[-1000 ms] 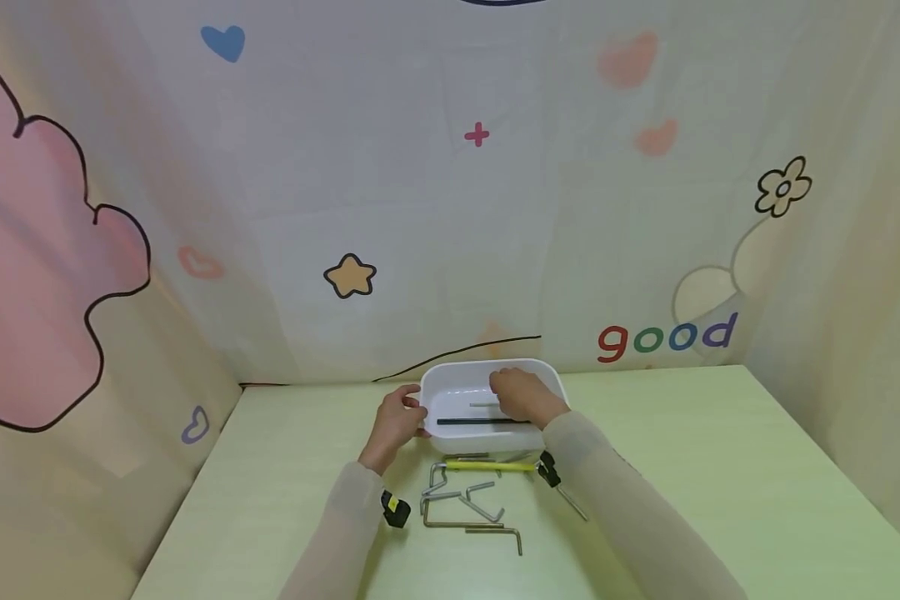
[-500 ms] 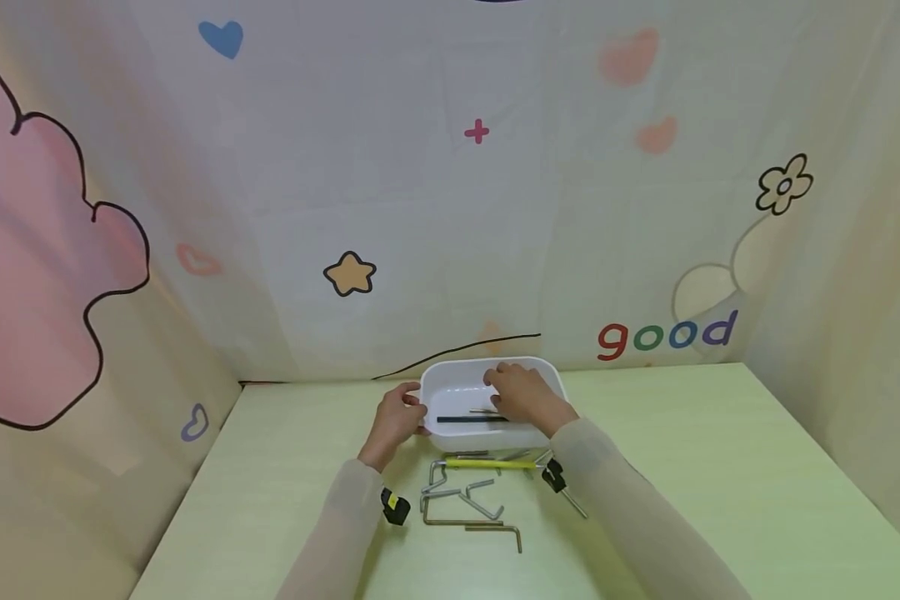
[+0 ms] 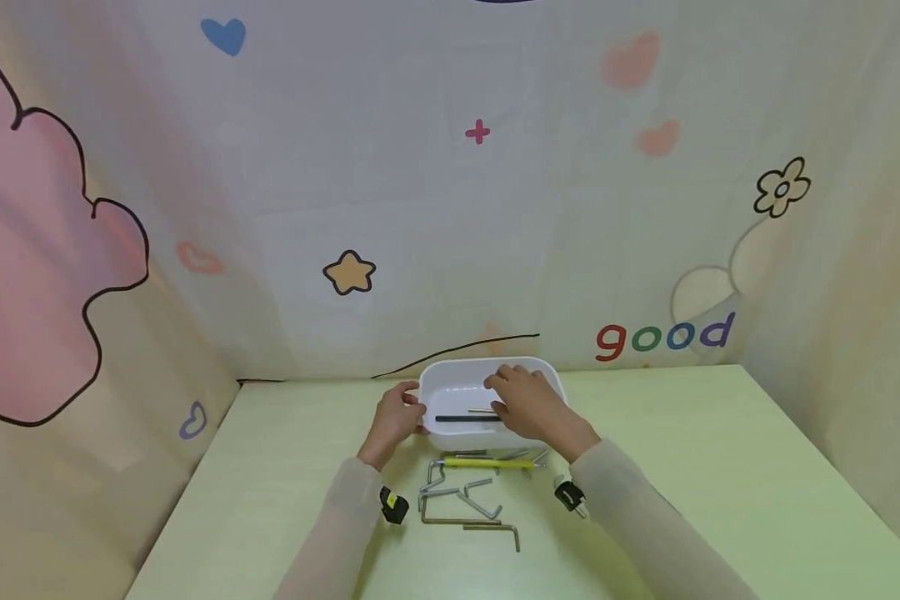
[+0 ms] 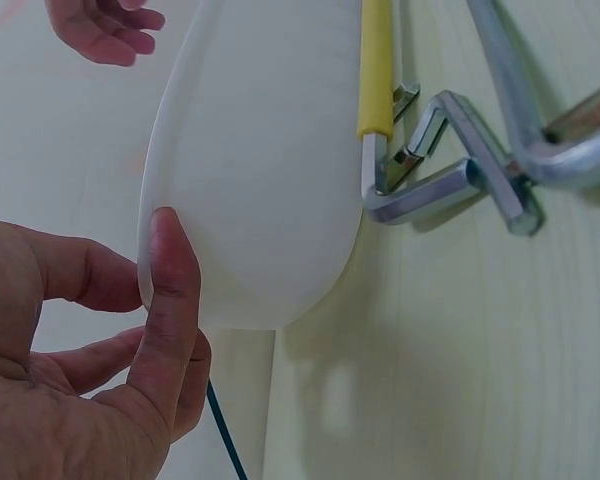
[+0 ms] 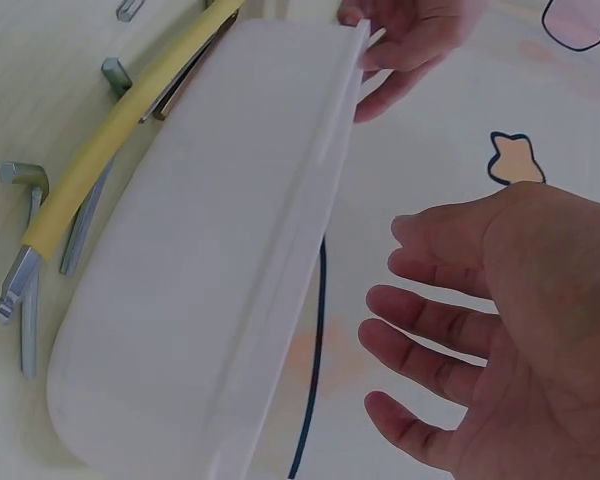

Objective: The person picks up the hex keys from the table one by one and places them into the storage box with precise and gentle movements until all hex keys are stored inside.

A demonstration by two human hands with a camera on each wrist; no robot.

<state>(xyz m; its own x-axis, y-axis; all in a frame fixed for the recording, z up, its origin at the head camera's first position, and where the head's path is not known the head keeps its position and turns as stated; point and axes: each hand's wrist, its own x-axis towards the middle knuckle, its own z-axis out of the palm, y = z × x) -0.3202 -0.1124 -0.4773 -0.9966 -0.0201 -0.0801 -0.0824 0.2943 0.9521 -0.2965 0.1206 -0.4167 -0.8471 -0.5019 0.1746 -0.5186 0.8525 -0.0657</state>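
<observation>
A white plastic box stands at the back of the table. My left hand pinches its left rim between thumb and fingers, as the left wrist view shows closely. Above the box's right half hangs my right hand; in the right wrist view its fingers are spread and loosely bent, holding nothing. Inside the box lie a black rod and a thin light metal rod, their right ends hidden by the right hand. In front of the box is a hex key with a yellow sleeve.
Several bare metal hex keys lie on the pale table between my forearms, among them a bronze-coloured one and a silver one. Others lie partly beneath the yellow-sleeved key. A printed curtain hangs close behind the box.
My right hand has loosened its fingers and drawn slightly back to the right. The thin rod has come to lie nearer the black rod. My left hand keeps its place on the rim.
</observation>
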